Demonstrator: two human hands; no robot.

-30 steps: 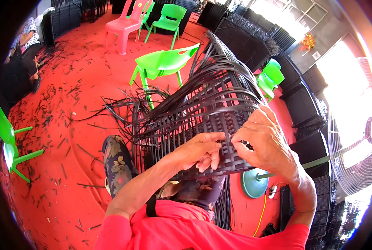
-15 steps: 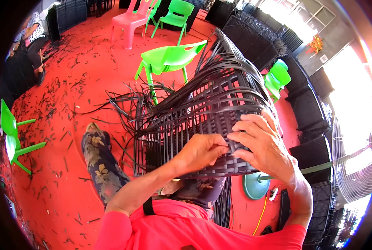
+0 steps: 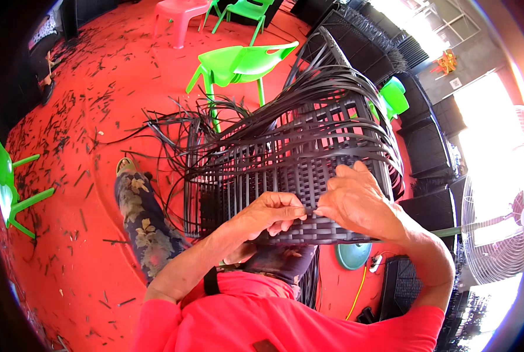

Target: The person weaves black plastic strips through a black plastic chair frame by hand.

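A half-woven black wicker panel on a frame (image 3: 306, 237) lies across my lap, its near part closely woven and its far part open lattice. Long loose black strips (image 3: 338, 76) arch over its far side and spill to the left. On the woven part, my left hand (image 3: 272, 212) is closed in a pinch on a black strip, thumb against forefinger. Just to its right, my right hand (image 3: 359, 202) has its fingers curled and its thumb and fingertip closed at the same strip. The strip's short piece between the fingertips is mostly hidden.
Green plastic chairs (image 3: 238, 63) stand ahead and at the left, with a pink chair (image 3: 181, 14) farther off. At the right is a standing fan (image 3: 494, 229) with a round teal base (image 3: 353, 256). Black scraps litter the red floor (image 3: 97, 193). Another person (image 3: 43, 56) sits far left.
My right hand's fingers have gone from spread out to curled in. My left hand has shifted slightly left and down. The whole view has shifted a little.
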